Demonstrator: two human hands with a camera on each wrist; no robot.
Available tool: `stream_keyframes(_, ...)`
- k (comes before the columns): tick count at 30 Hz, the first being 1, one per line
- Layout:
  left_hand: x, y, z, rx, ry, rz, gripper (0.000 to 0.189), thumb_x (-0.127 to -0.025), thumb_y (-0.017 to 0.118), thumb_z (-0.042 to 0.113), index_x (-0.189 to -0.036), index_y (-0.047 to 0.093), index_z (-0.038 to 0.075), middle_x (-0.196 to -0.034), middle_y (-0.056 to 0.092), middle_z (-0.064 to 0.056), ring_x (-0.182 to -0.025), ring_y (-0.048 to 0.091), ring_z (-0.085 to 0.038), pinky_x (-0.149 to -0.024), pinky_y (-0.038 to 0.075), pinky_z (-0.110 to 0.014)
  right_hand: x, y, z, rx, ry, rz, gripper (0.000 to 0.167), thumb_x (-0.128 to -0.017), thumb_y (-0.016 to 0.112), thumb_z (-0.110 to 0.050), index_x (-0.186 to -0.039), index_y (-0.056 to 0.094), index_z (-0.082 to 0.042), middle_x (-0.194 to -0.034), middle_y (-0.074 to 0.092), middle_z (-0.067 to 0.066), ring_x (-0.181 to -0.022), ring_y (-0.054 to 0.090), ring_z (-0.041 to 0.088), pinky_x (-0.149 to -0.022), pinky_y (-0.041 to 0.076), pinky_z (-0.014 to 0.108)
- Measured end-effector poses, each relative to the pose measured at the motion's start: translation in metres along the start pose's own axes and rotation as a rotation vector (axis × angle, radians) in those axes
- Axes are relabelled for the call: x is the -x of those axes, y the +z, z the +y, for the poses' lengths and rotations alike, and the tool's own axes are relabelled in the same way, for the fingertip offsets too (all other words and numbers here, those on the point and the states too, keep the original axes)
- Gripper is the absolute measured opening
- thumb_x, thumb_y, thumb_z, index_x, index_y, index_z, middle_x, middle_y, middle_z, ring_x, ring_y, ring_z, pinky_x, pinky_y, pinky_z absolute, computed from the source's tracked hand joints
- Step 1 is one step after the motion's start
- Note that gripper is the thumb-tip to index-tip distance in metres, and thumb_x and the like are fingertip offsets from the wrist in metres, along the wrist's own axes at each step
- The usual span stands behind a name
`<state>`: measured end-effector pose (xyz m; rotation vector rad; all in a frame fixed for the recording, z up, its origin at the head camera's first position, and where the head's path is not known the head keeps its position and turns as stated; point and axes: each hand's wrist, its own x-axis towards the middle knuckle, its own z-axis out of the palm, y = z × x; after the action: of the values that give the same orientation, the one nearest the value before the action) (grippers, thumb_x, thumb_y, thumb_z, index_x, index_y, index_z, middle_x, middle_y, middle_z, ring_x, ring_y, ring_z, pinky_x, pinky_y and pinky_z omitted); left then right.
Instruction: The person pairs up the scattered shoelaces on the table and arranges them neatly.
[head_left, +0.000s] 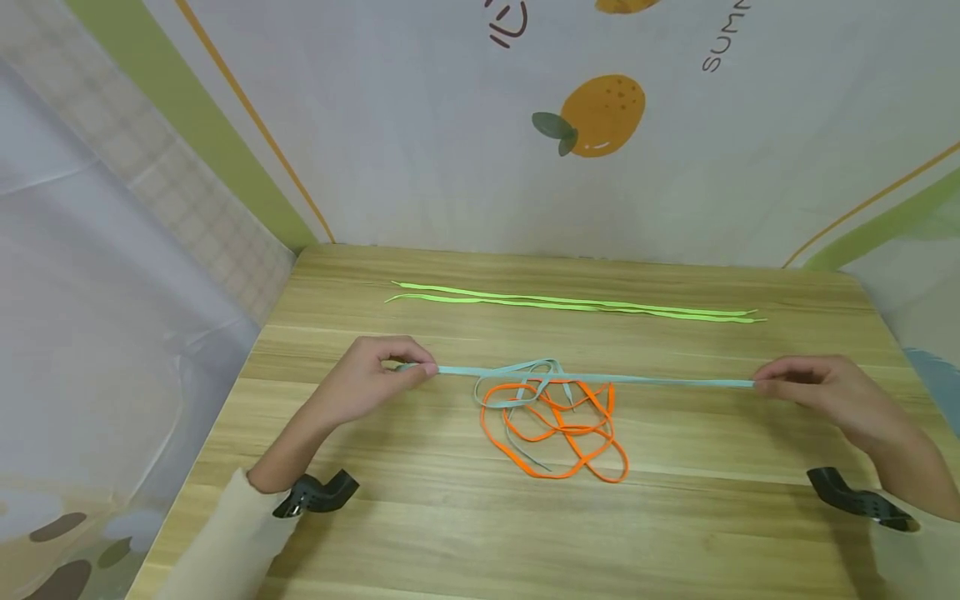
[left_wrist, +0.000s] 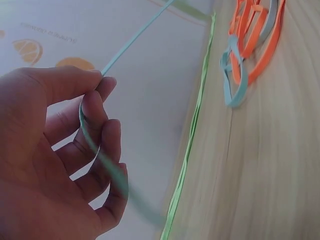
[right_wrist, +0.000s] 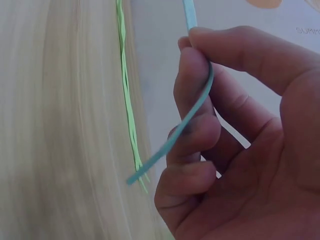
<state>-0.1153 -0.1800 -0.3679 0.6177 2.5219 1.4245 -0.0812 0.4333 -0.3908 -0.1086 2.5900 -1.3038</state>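
Observation:
A light blue shoelace (head_left: 660, 380) is stretched straight between both hands, above the table. My left hand (head_left: 375, 375) pinches it between thumb and index finger; in the left wrist view a loose tail (left_wrist: 115, 172) hangs past the fingers. My right hand (head_left: 840, 396) pinches the other end, and a short tail (right_wrist: 172, 142) dangles below the fingertips in the right wrist view. Beneath the taut lace lies a loose tangle of an orange shoelace (head_left: 525, 469) and another light blue shoelace (head_left: 480, 392).
Two lime-green shoelaces (head_left: 525, 299) lie side by side, nearly straight, along the back of the wooden table (head_left: 450, 542). A white curtain with fruit prints (head_left: 435, 167) hangs behind the table's far edge. Black wrist mounts (head_left: 318, 493) sit on both sleeves.

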Motion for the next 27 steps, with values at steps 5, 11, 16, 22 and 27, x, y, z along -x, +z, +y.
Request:
stream_keyframes(5,-0.001,-0.007,-0.01,-0.012,-0.032,0.012,0.01,-0.104,0.078,0.023,-0.104,0.085,0.016,-0.105,0.08,0.003,-0.107,0.071,-0.024,-0.09,0.057,-0.051,0.001,-0.003,0.006,0.034,0.043,0.012,0.018,-0.109,0.071,-0.011,-0.121,0.08,-0.001,-0.115,0.076,-0.016,-0.104,0.062,0.0,-0.08,0.051,0.019)
stream_keyframes(11,-0.003,-0.017,-0.023,-0.038,-0.087,0.032,0.021,-0.107,0.075,0.026,-0.111,0.084,0.007,-0.111,0.08,0.0,-0.111,0.069,-0.026,-0.091,0.056,-0.046,0.001,-0.005,0.01,0.042,0.073,0.035,0.019,-0.109,0.072,-0.015,-0.12,0.081,-0.003,-0.113,0.072,-0.024,-0.103,0.059,-0.003,-0.079,0.05,0.019)
stream_keyframes(16,-0.003,-0.024,-0.033,-0.061,-0.117,0.063,0.024,-0.107,0.073,0.026,-0.113,0.084,0.005,-0.115,0.079,-0.004,-0.112,0.069,-0.027,-0.092,0.054,-0.044,0.002,-0.008,0.015,0.053,0.095,0.044,0.02,-0.11,0.071,-0.018,-0.121,0.081,-0.004,-0.113,0.069,-0.028,-0.104,0.056,-0.006,-0.078,0.049,0.019)
stream_keyframes(22,-0.004,-0.032,-0.045,-0.083,-0.164,0.092,0.025,-0.107,0.074,0.03,-0.113,0.083,0.007,-0.116,0.079,-0.005,-0.109,0.069,-0.026,-0.091,0.053,-0.044,0.003,-0.011,0.021,0.053,0.12,0.06,0.022,-0.111,0.07,-0.021,-0.12,0.081,-0.005,-0.112,0.069,-0.03,-0.103,0.055,-0.007,-0.076,0.049,0.022)
stream_keyframes(27,-0.006,-0.039,-0.053,-0.114,-0.186,0.113,0.03,-0.108,0.073,0.032,-0.115,0.083,0.004,-0.12,0.079,-0.008,-0.11,0.069,-0.029,-0.089,0.054,-0.045,0.003,-0.014,0.025,0.012,0.112,0.088,0.019,-0.112,0.068,-0.019,-0.119,0.082,-0.009,-0.11,0.068,-0.031,-0.096,0.057,-0.003,-0.073,0.048,0.023)
